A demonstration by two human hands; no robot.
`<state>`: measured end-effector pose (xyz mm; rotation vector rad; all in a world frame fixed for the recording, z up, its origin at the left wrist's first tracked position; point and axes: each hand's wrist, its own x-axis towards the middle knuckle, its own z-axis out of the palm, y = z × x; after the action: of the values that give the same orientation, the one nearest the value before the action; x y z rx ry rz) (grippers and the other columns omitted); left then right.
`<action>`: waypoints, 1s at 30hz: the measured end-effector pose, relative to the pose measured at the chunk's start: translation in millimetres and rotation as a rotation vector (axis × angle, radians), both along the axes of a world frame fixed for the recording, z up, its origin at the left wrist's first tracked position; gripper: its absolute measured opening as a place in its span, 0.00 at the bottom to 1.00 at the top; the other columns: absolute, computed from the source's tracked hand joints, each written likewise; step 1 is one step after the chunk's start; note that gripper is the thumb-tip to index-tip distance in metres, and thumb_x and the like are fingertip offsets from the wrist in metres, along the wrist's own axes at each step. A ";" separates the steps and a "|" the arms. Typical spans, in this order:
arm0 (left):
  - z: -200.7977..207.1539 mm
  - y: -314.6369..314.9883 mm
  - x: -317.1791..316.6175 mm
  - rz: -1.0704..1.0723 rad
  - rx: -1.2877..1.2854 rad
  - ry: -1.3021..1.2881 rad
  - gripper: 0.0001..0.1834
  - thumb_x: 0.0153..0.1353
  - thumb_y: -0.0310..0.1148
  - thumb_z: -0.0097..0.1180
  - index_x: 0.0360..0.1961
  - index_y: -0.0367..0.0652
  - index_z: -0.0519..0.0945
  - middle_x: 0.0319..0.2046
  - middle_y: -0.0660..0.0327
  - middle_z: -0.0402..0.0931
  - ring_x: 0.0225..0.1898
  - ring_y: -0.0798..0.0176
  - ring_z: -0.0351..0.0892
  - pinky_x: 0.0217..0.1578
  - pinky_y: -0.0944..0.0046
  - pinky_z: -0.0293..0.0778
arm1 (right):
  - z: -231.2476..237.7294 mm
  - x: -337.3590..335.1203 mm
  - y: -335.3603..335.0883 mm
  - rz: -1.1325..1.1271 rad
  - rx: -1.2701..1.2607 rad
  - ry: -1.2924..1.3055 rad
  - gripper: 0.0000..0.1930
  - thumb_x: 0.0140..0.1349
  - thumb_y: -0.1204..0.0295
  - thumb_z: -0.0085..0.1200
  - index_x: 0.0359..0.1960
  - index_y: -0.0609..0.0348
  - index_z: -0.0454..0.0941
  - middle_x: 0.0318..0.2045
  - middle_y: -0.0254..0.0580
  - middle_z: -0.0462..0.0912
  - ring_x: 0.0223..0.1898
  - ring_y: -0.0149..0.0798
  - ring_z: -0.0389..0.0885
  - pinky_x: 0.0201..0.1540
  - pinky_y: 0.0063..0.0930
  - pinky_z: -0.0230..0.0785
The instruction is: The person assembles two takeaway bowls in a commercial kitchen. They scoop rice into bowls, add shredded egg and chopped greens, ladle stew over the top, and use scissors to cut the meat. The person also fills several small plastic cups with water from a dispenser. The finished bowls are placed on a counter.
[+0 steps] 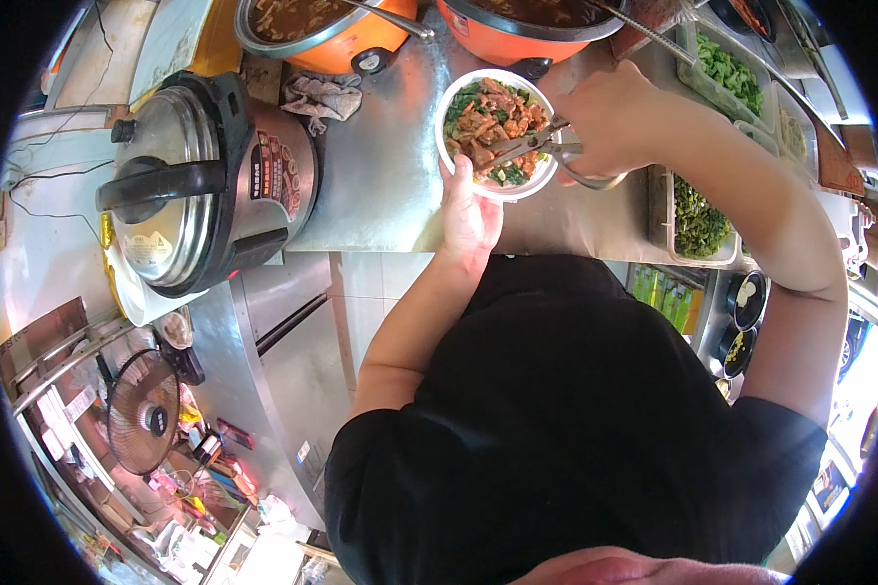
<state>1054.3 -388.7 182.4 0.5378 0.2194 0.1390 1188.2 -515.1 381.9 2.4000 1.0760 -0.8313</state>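
Note:
A white round bowl point(446, 129) is filled with chunks of brown meat point(498, 110) and dark leafy greens point(510, 174). My left hand point(470, 210) is closed on the bowl's near rim, thumb at the edge, holding it over the metal counter. In my right hand point(610, 122) is a pair of metal scissors point(568, 156), fingers curled at the handles. The scissor blades reach from the right over the bowl, onto the meat. Whether a piece lies between the blades I cannot make out.
Two orange pots point(327, 47) of brown stew stand at the back, with metal utensil handles sticking out. A large pressure cooker point(180, 180) is at the left, beside a crumpled cloth point(320, 97). Bins of chopped greens point(700, 216) line the right. A fan point(142, 411) stands lower left.

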 end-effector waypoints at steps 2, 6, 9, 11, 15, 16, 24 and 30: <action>0.6 -0.2 -0.3 0.002 0.003 0.002 0.40 0.66 0.54 0.52 0.70 0.43 0.56 0.68 0.57 0.60 0.69 0.54 0.59 0.68 0.47 0.57 | -5.2 3.2 3.9 0.024 0.006 -0.028 0.26 0.46 0.48 0.65 0.40 0.54 0.81 0.28 0.39 0.83 0.38 0.46 0.83 0.46 0.45 0.65; 1.7 4.7 -1.6 -0.008 -0.043 -0.001 0.41 0.64 0.55 0.54 0.70 0.44 0.56 0.68 0.58 0.60 0.69 0.54 0.59 0.68 0.47 0.56 | -0.6 8.8 -6.4 0.060 -0.017 -0.051 0.24 0.46 0.49 0.66 0.37 0.53 0.80 0.27 0.38 0.83 0.37 0.45 0.83 0.43 0.42 0.66; 4.7 11.4 -5.7 -0.033 -0.179 -0.019 0.34 0.68 0.48 0.53 0.69 0.46 0.58 0.67 0.59 0.62 0.67 0.55 0.62 0.68 0.47 0.57 | 14.3 4.9 -28.9 0.081 0.209 -0.096 0.24 0.48 0.50 0.65 0.43 0.50 0.81 0.33 0.36 0.84 0.41 0.41 0.83 0.44 0.41 0.70; 7.7 14.8 -8.6 -0.050 -0.147 -0.018 0.35 0.69 0.51 0.49 0.69 0.44 0.57 0.67 0.58 0.62 0.68 0.55 0.61 0.68 0.47 0.56 | 21.6 7.6 -39.9 0.025 0.302 -0.083 0.25 0.49 0.49 0.65 0.44 0.51 0.80 0.37 0.37 0.84 0.45 0.41 0.82 0.46 0.41 0.71; 13.5 17.5 -12.9 -0.075 -0.119 -0.053 0.34 0.71 0.51 0.44 0.70 0.42 0.56 0.68 0.55 0.60 0.69 0.52 0.58 0.69 0.46 0.54 | 25.8 21.9 -51.7 -0.117 0.217 -0.046 0.29 0.46 0.47 0.67 0.40 0.56 0.77 0.41 0.43 0.81 0.51 0.46 0.78 0.51 0.44 0.66; 14.6 17.7 -13.9 -0.097 -0.132 -0.053 0.34 0.71 0.50 0.42 0.71 0.42 0.55 0.69 0.55 0.59 0.70 0.51 0.58 0.70 0.46 0.53 | 23.8 23.6 -52.6 -0.122 0.194 -0.067 0.29 0.46 0.46 0.67 0.41 0.56 0.77 0.42 0.43 0.81 0.51 0.46 0.78 0.53 0.45 0.65; 15.7 10.0 -14.2 -0.151 -0.064 0.007 0.36 0.70 0.51 0.45 0.71 0.41 0.54 0.70 0.55 0.57 0.70 0.50 0.56 0.69 0.44 0.53 | 11.0 17.6 -50.3 -0.060 0.210 -0.192 0.28 0.44 0.46 0.68 0.39 0.53 0.78 0.42 0.38 0.80 0.51 0.43 0.77 0.51 0.42 0.62; 15.1 9.4 -13.4 -0.156 -0.082 0.011 0.36 0.69 0.52 0.46 0.71 0.43 0.55 0.70 0.55 0.57 0.70 0.50 0.56 0.70 0.44 0.53 | 10.4 25.5 -44.4 -0.013 -0.017 -0.185 0.22 0.46 0.50 0.67 0.38 0.50 0.80 0.36 0.35 0.83 0.42 0.41 0.81 0.51 0.40 0.61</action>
<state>1040.9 -379.4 197.5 0.4721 0.1920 -0.0245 1213.7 -559.5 392.3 2.4169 0.9786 -0.6058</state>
